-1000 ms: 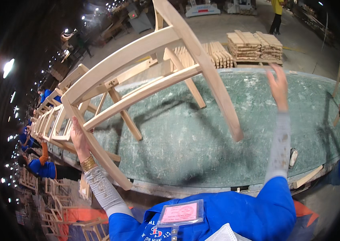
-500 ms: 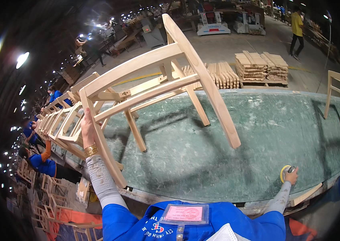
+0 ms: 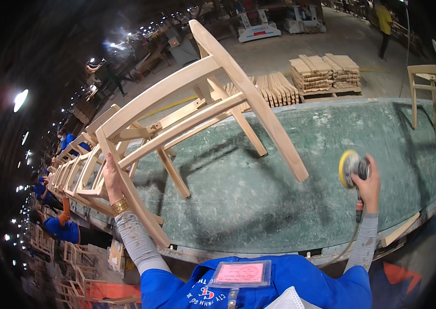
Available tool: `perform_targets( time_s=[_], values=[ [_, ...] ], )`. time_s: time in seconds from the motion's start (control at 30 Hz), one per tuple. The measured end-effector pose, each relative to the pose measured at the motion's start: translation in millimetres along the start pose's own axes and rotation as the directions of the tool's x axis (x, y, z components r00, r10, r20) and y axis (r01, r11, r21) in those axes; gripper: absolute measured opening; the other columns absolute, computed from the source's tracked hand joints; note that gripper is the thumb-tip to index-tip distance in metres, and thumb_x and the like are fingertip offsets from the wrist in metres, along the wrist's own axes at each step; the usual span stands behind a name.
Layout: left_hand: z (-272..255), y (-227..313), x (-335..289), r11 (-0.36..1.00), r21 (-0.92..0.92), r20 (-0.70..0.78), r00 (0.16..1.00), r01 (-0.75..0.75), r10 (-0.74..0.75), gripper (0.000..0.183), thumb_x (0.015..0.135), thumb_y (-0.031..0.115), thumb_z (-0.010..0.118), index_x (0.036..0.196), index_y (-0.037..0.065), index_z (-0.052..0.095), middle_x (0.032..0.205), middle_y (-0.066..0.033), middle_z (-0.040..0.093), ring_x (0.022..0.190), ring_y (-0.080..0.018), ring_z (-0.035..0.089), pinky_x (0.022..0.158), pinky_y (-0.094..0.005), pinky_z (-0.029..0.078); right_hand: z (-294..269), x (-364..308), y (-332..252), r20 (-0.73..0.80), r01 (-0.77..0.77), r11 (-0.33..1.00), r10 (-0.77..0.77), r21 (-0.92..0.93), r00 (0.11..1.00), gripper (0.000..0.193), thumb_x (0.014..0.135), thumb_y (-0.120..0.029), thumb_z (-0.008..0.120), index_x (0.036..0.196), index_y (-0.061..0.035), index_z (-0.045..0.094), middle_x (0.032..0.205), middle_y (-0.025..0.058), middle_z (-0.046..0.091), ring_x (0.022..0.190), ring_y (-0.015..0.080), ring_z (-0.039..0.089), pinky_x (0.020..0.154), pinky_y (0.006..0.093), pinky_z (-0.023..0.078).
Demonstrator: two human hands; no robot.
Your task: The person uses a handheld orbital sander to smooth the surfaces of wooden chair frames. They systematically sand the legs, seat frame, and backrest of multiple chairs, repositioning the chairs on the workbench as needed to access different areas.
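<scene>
Chair (image 3: 182, 131): left hand (image 3: 112, 177) grips a post (image 3: 137, 198), some fingers hidden | right hand (image 3: 369, 185): fingers curled round sander (image 3: 360, 169), disc (image 3: 345, 169) blurred | hose (image 3: 353, 239): end lost beyond table (image 3: 249, 221) | chair: tilted over table, foot contact unclear | second chair (image 3: 426, 69): shadowed near right rim

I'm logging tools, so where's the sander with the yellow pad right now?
In the head view, the sander is right of centre, in the person's right hand over the green tabletop, right of the wooden chair frame.
</scene>
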State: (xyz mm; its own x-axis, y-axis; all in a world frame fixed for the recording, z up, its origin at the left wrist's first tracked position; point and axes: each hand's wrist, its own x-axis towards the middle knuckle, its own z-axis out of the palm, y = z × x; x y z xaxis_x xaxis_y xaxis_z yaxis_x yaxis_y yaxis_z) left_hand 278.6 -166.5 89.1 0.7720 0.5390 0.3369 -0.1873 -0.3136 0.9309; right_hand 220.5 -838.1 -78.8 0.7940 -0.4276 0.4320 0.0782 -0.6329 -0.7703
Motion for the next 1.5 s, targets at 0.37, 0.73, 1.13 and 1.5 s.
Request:
perform_targets(
  time_s=[0.37, 0.73, 1.13, 1.5],
  values=[
    [-11, -8, -36, 0.992, -0.079, -0.060, 0.994, -0.093, 0.089, 0.049, 0.086, 0.052, 0.056, 0.089, 0.003, 0.051, 0.063, -0.0026, 0.053, 0.046, -0.0115, 0.053, 0.041, -0.0237, 0.044, 114, 143, -309, 0.025, 0.637, 0.762, -0.643, 0.115, 0.765, 0.065, 0.069, -0.029, 0.074, 0.128, -0.0300, 0.046, 0.090, 0.0172, 0.052, 0.078, 0.0370, 0.059, 0.072, 0.0446, 0.049],
    [-8, -9, -76, 0.985, -0.120, -0.090, 0.990, -0.122, 0.112, 0.019, 0.078, 0.007, 0.064, 0.092, 0.002, 0.054, 0.070, -0.0010, 0.053, 0.051, -0.0085, 0.051, 0.042, -0.0230, 0.044, 124, 158, -339, 0.003, 0.700, 0.713, -0.700, -0.052, 0.714, 0.066, 0.066, -0.028, 0.074, 0.126, -0.0327, 0.047, 0.091, 0.0164, 0.052, 0.081, 0.0376, 0.060, 0.074, 0.0449, 0.050],
    [-14, -8, -88, 0.986, -0.139, -0.074, 0.994, -0.096, 0.086, 0.022, 0.075, 0.005, 0.063, 0.094, 0.000, 0.053, 0.073, -0.0016, 0.054, 0.055, -0.0084, 0.052, 0.046, -0.0234, 0.045, 104, 138, -339, 0.005, 0.653, 0.757, -0.653, -0.027, 0.757, 0.066, 0.066, -0.021, 0.076, 0.125, -0.0303, 0.049, 0.087, 0.0149, 0.051, 0.076, 0.0359, 0.061, 0.072, 0.0432, 0.051],
    [-19, -19, -82, 0.989, -0.124, -0.054, 0.995, -0.085, 0.079, 0.021, 0.076, 0.007, 0.065, 0.094, 0.002, 0.055, 0.079, 0.0012, 0.053, 0.069, -0.0063, 0.050, 0.061, -0.0218, 0.042, 112, 151, -328, -0.011, 0.663, 0.748, -0.664, -0.032, 0.748, 0.066, 0.065, -0.023, 0.075, 0.124, -0.0318, 0.049, 0.089, 0.0146, 0.053, 0.079, 0.0338, 0.060, 0.076, 0.0419, 0.051]
  ],
)
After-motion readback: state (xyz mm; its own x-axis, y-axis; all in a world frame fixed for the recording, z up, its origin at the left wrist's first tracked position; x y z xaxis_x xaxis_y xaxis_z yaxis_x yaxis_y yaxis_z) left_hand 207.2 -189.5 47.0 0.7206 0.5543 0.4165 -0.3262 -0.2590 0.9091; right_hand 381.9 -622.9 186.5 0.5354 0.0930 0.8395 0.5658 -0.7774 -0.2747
